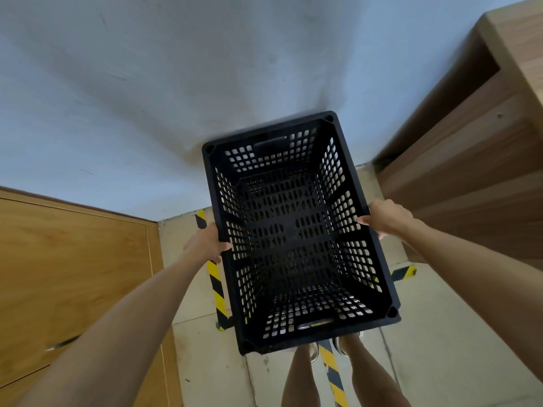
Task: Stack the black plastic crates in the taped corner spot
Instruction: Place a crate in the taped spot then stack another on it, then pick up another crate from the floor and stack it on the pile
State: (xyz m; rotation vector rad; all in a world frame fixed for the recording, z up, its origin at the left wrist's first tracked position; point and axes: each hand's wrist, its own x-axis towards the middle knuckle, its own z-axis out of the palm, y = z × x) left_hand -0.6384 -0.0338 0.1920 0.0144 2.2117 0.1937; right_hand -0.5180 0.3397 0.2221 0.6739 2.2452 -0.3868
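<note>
head view: looking down into one black crate, carried level above the floor of the corner. left hand gripping the crate's left rim, thumb hooked over the top edge, fingers curled under out of sight. right hand gripping the right rim opposite, thumb likewise over the edge. so both grips clenched on the same crate, roughly at mid-length of its long sides.

relative to the crate: hazard tape running along the floor just beyond its left side and another strip passing under its near end between the feet; a short piece showing past its right side. pale wall meeting the floor behind its far end. wooden door well off to its left, wooden cabinet off to its right. impossible to tell through the mesh whether another crate is already sitting beneath.

judging the step as lowering into the taped spot. keeping the crate level, squaring its long sides with the left tape line, pushing its far end close to the wall, then coming straight down. probably worth sliding the fingers out from under the rim only after the base is seated, avoiding a pinch or a skewed landing.
</note>
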